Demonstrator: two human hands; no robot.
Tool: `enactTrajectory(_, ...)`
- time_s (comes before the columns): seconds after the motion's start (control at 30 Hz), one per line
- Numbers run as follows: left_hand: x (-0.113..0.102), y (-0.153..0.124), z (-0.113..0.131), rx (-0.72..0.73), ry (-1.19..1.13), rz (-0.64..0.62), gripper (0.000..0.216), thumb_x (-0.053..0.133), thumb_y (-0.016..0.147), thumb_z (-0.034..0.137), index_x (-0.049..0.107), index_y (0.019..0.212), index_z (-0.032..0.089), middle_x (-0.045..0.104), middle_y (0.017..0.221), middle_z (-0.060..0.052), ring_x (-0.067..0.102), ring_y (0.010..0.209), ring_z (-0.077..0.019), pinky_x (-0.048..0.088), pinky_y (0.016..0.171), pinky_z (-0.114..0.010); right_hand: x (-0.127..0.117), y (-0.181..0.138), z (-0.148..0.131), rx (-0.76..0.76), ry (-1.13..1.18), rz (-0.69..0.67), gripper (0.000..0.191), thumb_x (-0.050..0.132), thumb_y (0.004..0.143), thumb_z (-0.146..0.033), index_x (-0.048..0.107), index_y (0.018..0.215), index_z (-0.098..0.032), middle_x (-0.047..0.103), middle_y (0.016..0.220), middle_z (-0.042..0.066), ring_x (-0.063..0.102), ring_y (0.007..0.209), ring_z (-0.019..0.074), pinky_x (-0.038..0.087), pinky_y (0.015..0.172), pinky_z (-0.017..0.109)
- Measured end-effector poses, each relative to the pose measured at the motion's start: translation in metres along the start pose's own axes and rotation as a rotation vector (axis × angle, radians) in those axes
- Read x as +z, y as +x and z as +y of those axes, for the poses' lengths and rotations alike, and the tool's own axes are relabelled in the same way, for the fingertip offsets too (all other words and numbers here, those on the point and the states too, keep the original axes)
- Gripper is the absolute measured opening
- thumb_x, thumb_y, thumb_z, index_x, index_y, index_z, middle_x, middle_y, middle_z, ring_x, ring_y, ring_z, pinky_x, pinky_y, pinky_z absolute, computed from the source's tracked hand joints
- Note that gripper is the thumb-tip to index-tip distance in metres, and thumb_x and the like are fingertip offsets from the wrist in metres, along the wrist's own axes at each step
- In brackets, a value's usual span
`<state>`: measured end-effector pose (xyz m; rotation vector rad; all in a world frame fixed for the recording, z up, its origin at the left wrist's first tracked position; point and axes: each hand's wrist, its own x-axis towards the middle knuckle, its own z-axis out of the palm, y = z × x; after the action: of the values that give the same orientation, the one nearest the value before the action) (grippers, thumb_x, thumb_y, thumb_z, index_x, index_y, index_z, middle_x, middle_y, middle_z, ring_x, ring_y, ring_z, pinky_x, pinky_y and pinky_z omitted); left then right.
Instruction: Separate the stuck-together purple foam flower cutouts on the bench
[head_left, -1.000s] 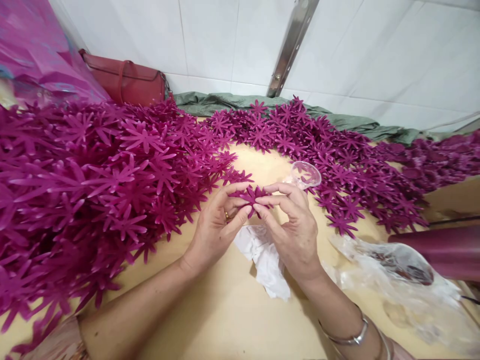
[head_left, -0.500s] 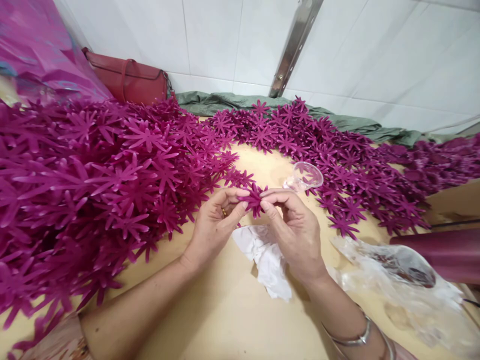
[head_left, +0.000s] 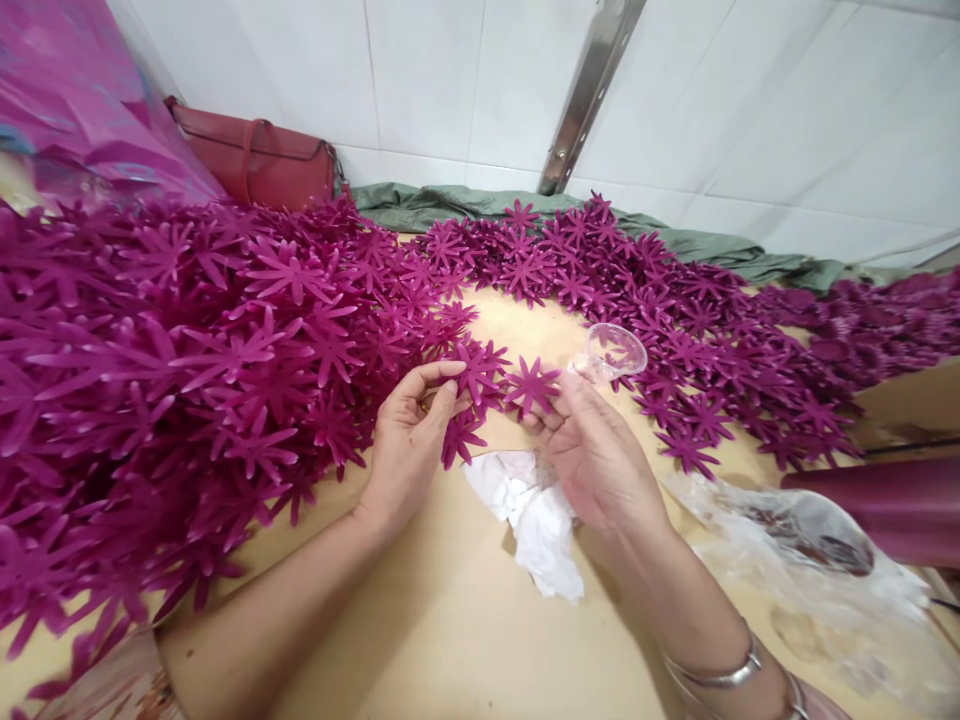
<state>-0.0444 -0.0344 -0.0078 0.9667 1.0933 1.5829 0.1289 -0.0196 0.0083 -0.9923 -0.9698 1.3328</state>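
My left hand [head_left: 416, 430] pinches the edge of a magenta star-shaped artificial petal piece [head_left: 480, 372] between thumb and fingertips. A second petal piece [head_left: 463, 440] hangs just below those fingers; whether it is gripped too, I cannot tell. To the right, a single petal piece [head_left: 533, 386] lies flat against the curled fingertips of my right hand [head_left: 592, 445], facing up. My right thumb and forefinger are close to a clear plastic cup [head_left: 616, 350] lying tipped beyond them. Under my hands lies a crumpled white tissue [head_left: 536, 520].
A big heap of petal pieces [head_left: 225, 340] fills the left side, and another pile [head_left: 675, 320] runs along the back right. A red bag [head_left: 255, 155] stands by the wall. Clear plastic bags [head_left: 817, 570] and a dark red cylinder [head_left: 877, 510] lie at the right.
My hands have moved apart from the bunched piece they both pinched. One flat petal piece now sits in my right fingers, while others stay by my left hand, which shifted left.
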Motion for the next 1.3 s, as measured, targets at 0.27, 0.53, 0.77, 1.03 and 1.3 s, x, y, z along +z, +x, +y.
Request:
enactTrajectory(0.27,0.002,-0.002,0.005,0.017,0.048,-0.019,0.028,0.07,0.093,0.035,0.073,0.115,0.019,0.074,0.107,-0.004,0.068,0.093,-0.014,0.057,0.096,-0.029,0.002,-0.001,-0.001,-0.047,-0.048,0.03,0.025,0.084,0.078,-0.035,0.067,0.092,-0.023,0.079,0.089,0.002,0.074,0.085,0.0183,0.058,0.092,0.037)
enactTrajectory(0.53,0.0,-0.002,0.008,0.075,0.118,0.009,0.027,0.072,0.093,0.034,0.076,0.113,0.018,0.076,0.104,-0.005,0.068,0.09,-0.0133,0.057,0.086,-0.024,-0.001,-0.004,0.005,-0.235,-0.385,0.068,0.025,0.072,0.091,-0.035,0.069,0.112,-0.023,0.077,0.111,0.007,0.072,0.107,0.0226,0.053,0.106,0.046)
enactTrajectory(0.77,0.006,-0.004,0.005,0.06,-0.003,-0.085,0.022,0.078,0.086,0.026,0.073,0.106,0.019,0.076,0.1,-0.003,0.07,0.086,-0.0117,0.058,0.076,-0.021,0.002,-0.013,0.001,-0.639,-0.833,0.03,0.034,0.067,0.096,-0.03,0.066,0.13,-0.03,0.057,0.148,0.01,0.05,0.142,0.0272,0.043,0.117,0.053)
enactTrajectory(1.03,0.01,-0.01,0.003,-0.006,-0.08,-0.262,0.028,0.075,0.088,0.019,0.065,0.114,0.018,0.074,0.104,-0.004,0.072,0.097,-0.0127,0.058,0.091,-0.023,0.003,-0.012,-0.002,-0.768,-0.891,-0.013,0.008,0.071,0.093,-0.02,0.075,0.097,-0.025,0.07,0.11,0.006,0.064,0.112,0.0235,0.05,0.105,0.049)
enactTrajectory(1.3,0.012,-0.009,0.005,-0.094,-0.092,-0.22,0.036,0.079,0.083,0.018,0.064,0.116,0.019,0.073,0.096,-0.002,0.07,0.093,-0.0128,0.057,0.082,-0.022,0.004,-0.015,0.0,-0.601,-0.675,-0.089,0.01,0.069,0.093,-0.016,0.075,0.092,-0.025,0.072,0.105,0.004,0.068,0.104,0.0191,0.053,0.098,0.038)
